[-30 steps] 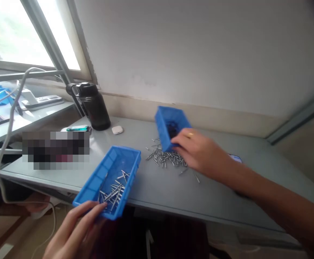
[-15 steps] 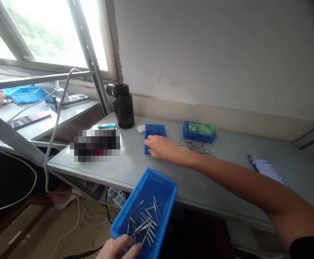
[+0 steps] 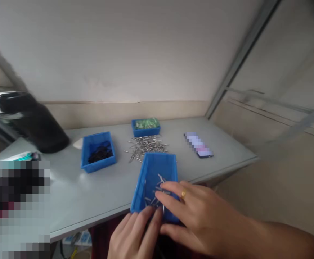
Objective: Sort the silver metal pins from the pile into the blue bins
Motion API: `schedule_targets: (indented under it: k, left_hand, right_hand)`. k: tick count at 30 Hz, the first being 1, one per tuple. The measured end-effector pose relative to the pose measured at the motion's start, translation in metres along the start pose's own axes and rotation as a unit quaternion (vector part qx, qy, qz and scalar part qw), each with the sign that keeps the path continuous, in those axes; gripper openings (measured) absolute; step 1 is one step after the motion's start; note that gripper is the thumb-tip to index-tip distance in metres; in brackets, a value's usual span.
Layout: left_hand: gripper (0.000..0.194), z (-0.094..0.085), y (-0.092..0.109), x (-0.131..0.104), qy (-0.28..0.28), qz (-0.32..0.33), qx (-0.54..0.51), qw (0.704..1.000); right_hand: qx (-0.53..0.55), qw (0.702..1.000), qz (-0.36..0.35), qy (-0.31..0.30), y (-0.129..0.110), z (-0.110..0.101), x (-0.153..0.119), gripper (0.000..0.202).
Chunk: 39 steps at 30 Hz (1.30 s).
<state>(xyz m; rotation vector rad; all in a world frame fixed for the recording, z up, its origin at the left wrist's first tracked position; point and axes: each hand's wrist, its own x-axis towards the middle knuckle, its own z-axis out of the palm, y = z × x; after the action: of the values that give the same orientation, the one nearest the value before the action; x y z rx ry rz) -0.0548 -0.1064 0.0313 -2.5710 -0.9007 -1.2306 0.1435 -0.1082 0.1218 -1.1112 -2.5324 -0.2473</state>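
Observation:
A blue plastic bin [image 3: 159,163] holding several thin metal pins [image 3: 159,190] tilts over the table's front edge. My left hand [image 3: 135,233] is at its near end, with bent fingertips close together among the pins. Whatever the left fingers grip is hidden or too small to name. My right hand [image 3: 197,208], with a gold ring, reaches over the bin's right side. Its fingers are stretched out and apart above the pins. Behind the bin lies a loose pile of similar metal pins [image 3: 147,144]. A smaller blue box [image 3: 99,167] with small black parts [image 3: 101,154] stands to the left.
At the back, another blue box [image 3: 146,133] holds a green plastic bag [image 3: 147,123]. A phone [image 3: 198,144] lies on the right of the grey table [image 3: 92,198]. A black bottle [image 3: 43,126] and a white item [image 3: 78,144] are at the left. A metal frame [image 3: 235,68] rises at the right.
My right hand has left the small box of black parts and come to the pin bin beside my left hand. The view has swung right.

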Motion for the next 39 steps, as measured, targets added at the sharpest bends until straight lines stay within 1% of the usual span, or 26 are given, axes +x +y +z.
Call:
schedule_targets:
  k: [1,2,3,4,5,7,9,10,12,14,15,17,19,21,23,26,28,31,34,37,39]
  left_hand:
    - [0.024,0.014,0.002,0.015,0.025,0.018,0.000,1.000]
    - [0.023,0.030,0.005,0.030,0.054,0.011,0.008,0.998]
    - [0.022,0.047,0.008,0.045,0.070,0.002,0.016,0.997]
    - [0.020,0.065,0.012,0.061,0.071,-0.012,0.025,0.997]
    - [0.018,0.083,0.015,0.076,0.058,-0.033,0.039,0.997]
    - [0.017,0.114,0.018,0.107,0.006,-0.059,0.073,0.996]
    - [0.018,0.138,0.016,0.135,-0.061,-0.068,0.089,0.992]
    - [0.021,0.146,0.013,0.148,-0.086,-0.073,0.088,0.990]
    - [0.030,0.156,0.001,0.169,-0.115,-0.081,0.058,0.988]
    - [0.035,0.161,-0.013,0.185,-0.128,-0.098,0.028,0.986]
    - [0.036,0.162,-0.021,0.191,-0.137,-0.112,0.027,0.984]
    - [0.038,0.166,-0.036,0.201,-0.180,-0.137,0.063,0.972]
    - [0.038,0.172,-0.049,0.209,-0.238,-0.141,0.124,0.953]
    - [0.035,0.182,-0.060,0.215,-0.269,-0.127,0.172,0.939]
    - [0.032,0.193,-0.068,0.218,-0.291,-0.110,0.198,0.929]
    - [0.032,0.205,-0.076,0.216,-0.365,-0.090,0.212,0.902]
    - [0.034,0.207,-0.079,0.211,-0.389,-0.078,0.213,0.893]
    - [0.035,0.201,-0.078,0.202,-0.386,-0.063,0.213,0.895]
    - [0.030,0.195,-0.076,0.197,-0.385,-0.064,0.204,0.898]
    - [0.027,0.196,-0.076,0.195,-0.358,-0.060,0.198,0.910]
    - [0.028,0.199,-0.079,0.194,-0.352,-0.073,0.200,0.912]
  right_hand:
    - [-0.029,0.999,0.033,-0.005,0.004,0.001,-0.010,0.035]
    - [-0.057,0.996,0.066,-0.004,0.012,0.003,-0.017,0.036]
    - [-0.075,0.993,0.095,-0.011,0.023,0.004,-0.022,0.038]
    - [-0.085,0.989,0.119,-0.024,0.039,0.004,-0.024,0.037]
    - [-0.086,0.987,0.130,-0.041,0.057,0.004,-0.026,0.032]
    - [-0.074,0.984,0.141,-0.075,0.099,0.004,-0.026,0.022]
    - [-0.061,0.985,0.139,-0.084,0.144,0.006,-0.024,0.019]
    - [-0.053,0.987,0.130,-0.078,0.166,0.009,-0.023,0.019]
    - [-0.044,0.989,0.117,-0.074,0.205,0.015,-0.020,0.017]
    - [-0.063,0.991,0.099,-0.069,0.237,0.021,-0.018,0.015]
    - [-0.072,0.990,0.105,-0.066,0.251,0.024,-0.018,0.015]
    - [-0.063,0.990,0.111,-0.052,0.274,0.029,-0.018,0.016]
    - [-0.049,0.991,0.116,-0.042,0.293,0.032,-0.020,0.019]
    - [-0.043,0.991,0.121,-0.048,0.309,0.034,-0.023,0.021]
    - [-0.046,0.989,0.123,-0.061,0.319,0.034,-0.027,0.022]
    - [-0.054,0.989,0.115,-0.079,0.325,0.033,-0.031,0.024]
    - [-0.049,0.989,0.105,-0.089,0.326,0.035,-0.030,0.024]
    - [-0.030,0.992,0.080,-0.094,0.328,0.042,-0.021,0.023]
    - [-0.008,0.995,0.053,-0.085,0.330,0.052,-0.008,0.023]
    - [0.009,0.996,0.029,-0.087,0.333,0.060,0.005,0.023]
    - [0.008,0.996,0.019,-0.092,0.334,0.063,0.009,0.022]
